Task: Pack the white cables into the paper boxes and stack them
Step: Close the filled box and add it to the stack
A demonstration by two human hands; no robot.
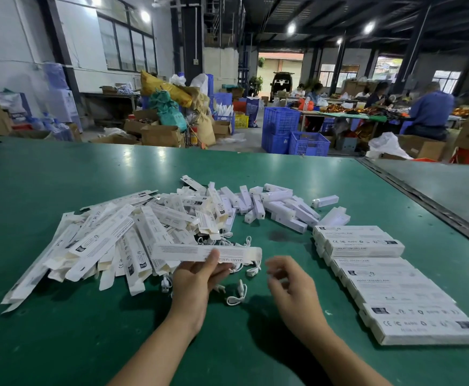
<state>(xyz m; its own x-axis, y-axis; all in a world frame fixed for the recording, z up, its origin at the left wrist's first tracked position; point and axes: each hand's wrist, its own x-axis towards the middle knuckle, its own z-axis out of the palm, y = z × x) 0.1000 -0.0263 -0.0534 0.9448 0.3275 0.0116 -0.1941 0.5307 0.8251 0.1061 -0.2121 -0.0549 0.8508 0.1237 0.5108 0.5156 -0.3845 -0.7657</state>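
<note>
fingers (212, 260) of the left hand (194, 280) pinch a flat paper box (183, 251) near its middle, lifted just above the green table (60, 344). the right hand (292, 285) hovers near its right end with fingers curled; whether they grip anything is too blurred to tell. to do this well, square the box open first, then feed one coiled cable in end-first. loose white cables (237, 295) lie under both hands. a pile of unfolded boxes (110, 240) crowds the left, small white units (278, 207) lie behind, and packed boxes (389, 285) sit stacked at right.
</note>
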